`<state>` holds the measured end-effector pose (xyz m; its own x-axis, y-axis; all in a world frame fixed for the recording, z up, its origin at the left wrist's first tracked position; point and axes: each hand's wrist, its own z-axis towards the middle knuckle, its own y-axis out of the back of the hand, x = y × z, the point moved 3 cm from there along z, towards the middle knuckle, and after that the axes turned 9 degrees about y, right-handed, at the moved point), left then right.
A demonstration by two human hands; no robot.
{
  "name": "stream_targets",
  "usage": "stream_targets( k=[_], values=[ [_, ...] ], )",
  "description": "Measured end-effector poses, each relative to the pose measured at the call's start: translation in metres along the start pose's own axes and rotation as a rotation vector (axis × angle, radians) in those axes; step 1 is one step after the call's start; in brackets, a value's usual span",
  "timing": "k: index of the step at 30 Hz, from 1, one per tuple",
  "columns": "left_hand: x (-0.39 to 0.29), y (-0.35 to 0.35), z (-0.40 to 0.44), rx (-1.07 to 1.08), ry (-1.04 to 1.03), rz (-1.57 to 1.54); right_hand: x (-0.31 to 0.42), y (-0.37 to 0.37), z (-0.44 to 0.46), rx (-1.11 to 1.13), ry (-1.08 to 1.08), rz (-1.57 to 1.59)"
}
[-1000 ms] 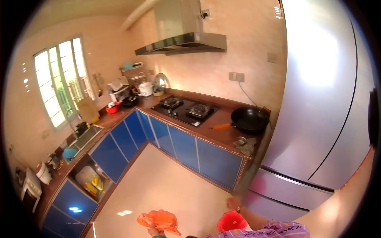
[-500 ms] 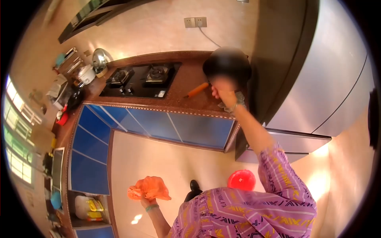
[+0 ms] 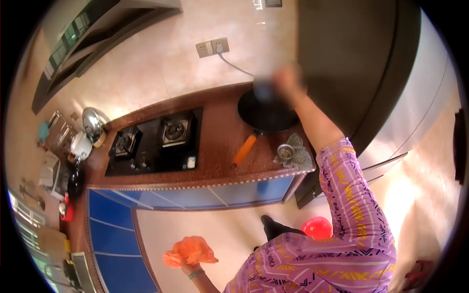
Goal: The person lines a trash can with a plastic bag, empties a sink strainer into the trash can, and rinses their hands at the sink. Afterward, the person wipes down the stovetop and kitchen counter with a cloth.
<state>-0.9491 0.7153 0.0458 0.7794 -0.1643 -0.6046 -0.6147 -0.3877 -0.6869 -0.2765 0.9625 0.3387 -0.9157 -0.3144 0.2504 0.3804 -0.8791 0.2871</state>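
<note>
My left hand (image 3: 191,268) is closed on a crumpled orange plastic bag (image 3: 191,251), held above the floor at the lower left. Over the back edge of a black frying pan (image 3: 266,115) reaches my right hand (image 3: 289,83), beside the dark side of the tall cabinet or fridge. Its fingers are smeared, and a blurred grey-blue patch beside them cannot be made out. The pan rests on the brown countertop (image 3: 215,141), its orange handle (image 3: 245,149) pointing toward the front. In front of the pan, a small round metal container (image 3: 285,152) sits on a grey crumpled cloth (image 3: 299,155).
A black two-burner gas hob (image 3: 155,141) is set into the counter to the left. Farther left stand a white pot (image 3: 80,145) and a shiny lid (image 3: 92,123). A wall socket (image 3: 213,47) has a cord plugged in. A red basin (image 3: 316,227) is on the floor.
My right hand has moved up and away over the pan, uncovering the metal container and grey cloth. The left hand still holds the orange bag. The view has shifted.
</note>
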Motion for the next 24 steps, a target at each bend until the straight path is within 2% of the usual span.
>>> stream_targets(
  k=[2,3,4,5,6,10,12,13,15,21,24],
  values=[
    [0.001,-0.011,0.009,0.012,-0.010,0.015,0.019,0.023,0.050,0.245,0.118,-0.408],
    [0.000,-0.017,0.011,-0.088,-0.001,-0.035,-0.006,0.015,0.071,-0.023,-0.034,-0.138],
    [0.002,-0.017,0.018,-0.188,0.010,-0.086,-0.016,0.011,0.094,-0.107,-0.283,0.069],
    [0.005,0.009,0.036,-0.151,0.032,-0.109,-0.024,0.007,0.116,-0.249,-0.519,0.275],
    [0.007,0.007,0.042,-0.179,0.016,-0.101,-0.015,0.013,0.144,-0.204,-0.857,0.417],
    [0.019,-0.070,0.084,-0.257,-0.030,-0.048,-0.082,-0.012,0.223,-0.317,-0.779,0.430],
    [0.024,-0.108,0.105,-0.263,-0.048,-0.027,-0.120,-0.029,0.258,-0.219,-0.645,0.317],
    [0.027,-0.125,0.115,-0.266,-0.057,-0.017,-0.140,-0.037,0.269,-0.220,-0.647,0.320],
    [0.031,-0.158,0.135,-0.263,-0.066,0.002,-0.161,-0.049,0.295,-0.266,-0.241,-0.131],
    [0.047,-0.217,0.181,-0.244,-0.097,0.031,-0.209,-0.083,0.331,0.003,-0.186,-0.410],
    [0.051,-0.231,0.195,-0.240,-0.118,0.031,-0.219,-0.092,0.342,0.036,-0.220,-0.430]
  ],
)
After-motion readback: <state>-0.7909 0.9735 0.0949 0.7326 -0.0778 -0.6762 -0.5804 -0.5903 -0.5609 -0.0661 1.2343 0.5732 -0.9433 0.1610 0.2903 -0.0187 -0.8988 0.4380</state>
